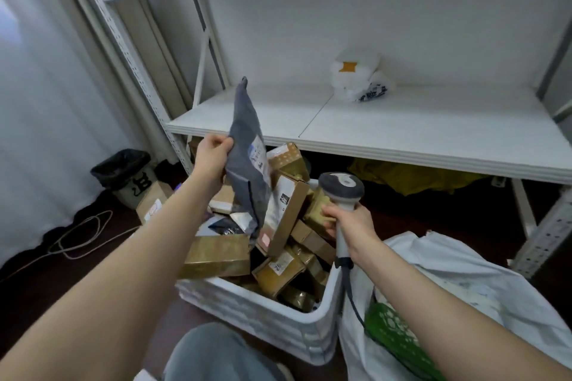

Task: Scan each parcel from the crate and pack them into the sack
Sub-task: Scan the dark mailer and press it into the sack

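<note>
My left hand [213, 154] holds a grey mailer parcel [247, 161] upright above the white crate [266, 315], its white label turned to the right. My right hand [349, 223] grips a grey and white barcode scanner [340, 187] by its handle, head pointed toward the parcel from the right. The crate is heaped with several brown cardboard parcels [216, 257]. The white sack [464, 288] lies open at the right of the crate, with a green parcel [393, 331] inside it.
A white metal shelf [402, 133] stands just behind the crate, with a white plastic bag [359, 77] on it. A black-lined bin [123, 170], a cardboard box and loose cables lie on the floor at left. Yellow material sits under the shelf.
</note>
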